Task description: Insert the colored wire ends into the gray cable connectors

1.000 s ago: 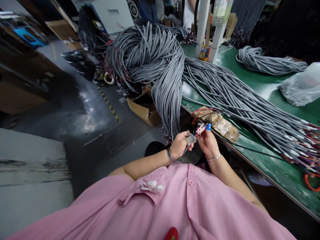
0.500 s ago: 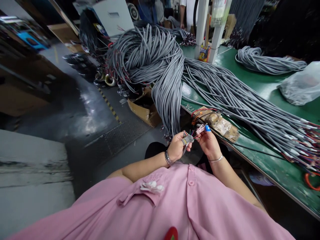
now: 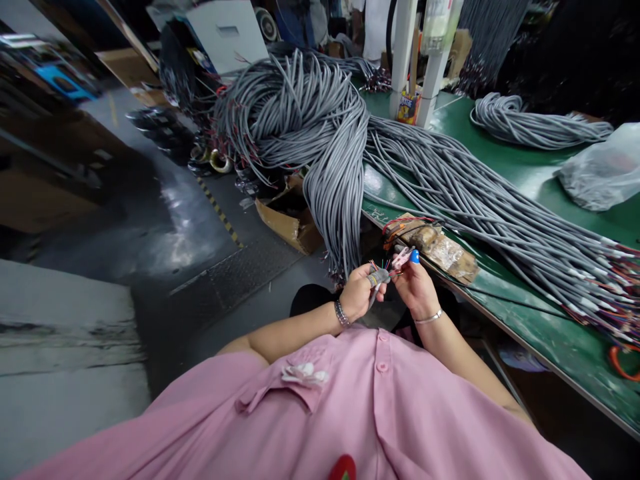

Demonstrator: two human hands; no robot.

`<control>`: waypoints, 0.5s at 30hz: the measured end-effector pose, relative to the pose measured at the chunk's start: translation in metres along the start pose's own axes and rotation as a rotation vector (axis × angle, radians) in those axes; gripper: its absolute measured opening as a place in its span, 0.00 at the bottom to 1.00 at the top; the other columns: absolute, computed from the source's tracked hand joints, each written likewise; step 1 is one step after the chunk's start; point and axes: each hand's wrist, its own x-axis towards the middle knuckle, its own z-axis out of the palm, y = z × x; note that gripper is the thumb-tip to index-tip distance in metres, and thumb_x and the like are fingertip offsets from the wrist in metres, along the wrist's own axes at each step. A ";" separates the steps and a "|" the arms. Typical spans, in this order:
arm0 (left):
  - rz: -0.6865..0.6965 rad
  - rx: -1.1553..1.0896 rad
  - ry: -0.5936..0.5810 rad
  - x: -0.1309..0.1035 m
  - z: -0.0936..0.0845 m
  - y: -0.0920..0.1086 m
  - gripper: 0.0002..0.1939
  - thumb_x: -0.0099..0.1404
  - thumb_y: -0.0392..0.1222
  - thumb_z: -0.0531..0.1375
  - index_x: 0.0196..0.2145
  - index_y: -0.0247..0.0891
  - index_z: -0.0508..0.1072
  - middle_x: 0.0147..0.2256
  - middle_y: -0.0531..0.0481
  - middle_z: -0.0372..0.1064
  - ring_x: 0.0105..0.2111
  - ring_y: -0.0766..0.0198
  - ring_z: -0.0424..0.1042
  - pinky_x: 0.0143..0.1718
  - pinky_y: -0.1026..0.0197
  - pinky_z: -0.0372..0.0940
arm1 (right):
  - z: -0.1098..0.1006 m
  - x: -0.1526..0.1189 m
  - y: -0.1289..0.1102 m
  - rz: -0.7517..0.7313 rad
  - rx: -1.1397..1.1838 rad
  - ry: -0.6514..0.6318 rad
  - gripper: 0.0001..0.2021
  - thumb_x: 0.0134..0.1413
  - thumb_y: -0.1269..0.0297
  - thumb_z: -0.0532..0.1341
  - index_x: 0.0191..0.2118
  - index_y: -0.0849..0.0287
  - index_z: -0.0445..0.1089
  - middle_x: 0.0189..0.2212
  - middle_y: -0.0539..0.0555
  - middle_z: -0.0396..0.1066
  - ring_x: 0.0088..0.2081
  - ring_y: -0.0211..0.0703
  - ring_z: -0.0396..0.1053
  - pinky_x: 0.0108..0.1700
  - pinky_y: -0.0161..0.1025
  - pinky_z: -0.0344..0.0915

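In front of my pink shirt, my left hand (image 3: 356, 293) is closed around the end of a grey cable (image 3: 373, 297), and thin coloured wires (image 3: 383, 265) fan out above the fingers. A grey cover with a yellow band (image 3: 379, 277) wraps the thumb. Close beside it, my right hand (image 3: 418, 288) pinches a small pale pink piece (image 3: 401, 259) whose kind I cannot make out. A blue cap (image 3: 415, 257) covers a fingertip of that hand. Thin wires run between the two hands; their exact ends are hidden by the fingers.
A green table (image 3: 525, 177) carries long grey cables (image 3: 465, 180) with coloured wire ends, a wooden block (image 3: 445, 252) at its edge, and a plastic bag (image 3: 603, 167). A large cable bundle (image 3: 300, 113) hangs over the left end, by a cardboard box (image 3: 290, 217). A person (image 3: 376, 30) stands behind.
My left hand has shifted slightly right and down, and the wires above its fingers are spread differently. My right hand has stayed nearly in place, still pinching the pale pink piece.
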 end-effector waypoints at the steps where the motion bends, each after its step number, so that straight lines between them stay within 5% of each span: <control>1: -0.001 0.005 0.000 0.000 0.000 -0.001 0.16 0.54 0.49 0.65 0.27 0.36 0.64 0.17 0.55 0.64 0.14 0.72 0.61 0.15 0.68 0.57 | 0.000 -0.001 0.000 0.008 0.004 -0.006 0.12 0.51 0.52 0.65 0.32 0.55 0.73 0.30 0.48 0.73 0.28 0.34 0.67 0.31 0.33 0.67; 9: 0.043 0.054 -0.043 -0.008 -0.008 -0.002 0.15 0.56 0.49 0.64 0.28 0.35 0.65 0.18 0.54 0.65 0.15 0.71 0.61 0.16 0.68 0.58 | -0.011 -0.008 -0.007 0.177 -0.092 -0.082 0.21 0.50 0.40 0.60 0.34 0.55 0.72 0.31 0.50 0.74 0.27 0.36 0.68 0.31 0.34 0.68; 15: 0.058 0.151 -0.048 -0.012 -0.015 -0.004 0.14 0.56 0.49 0.63 0.29 0.35 0.67 0.18 0.53 0.66 0.17 0.70 0.63 0.17 0.67 0.59 | -0.018 -0.018 -0.014 0.294 -0.385 -0.159 0.17 0.47 0.48 0.66 0.34 0.58 0.73 0.30 0.53 0.75 0.28 0.37 0.69 0.32 0.36 0.68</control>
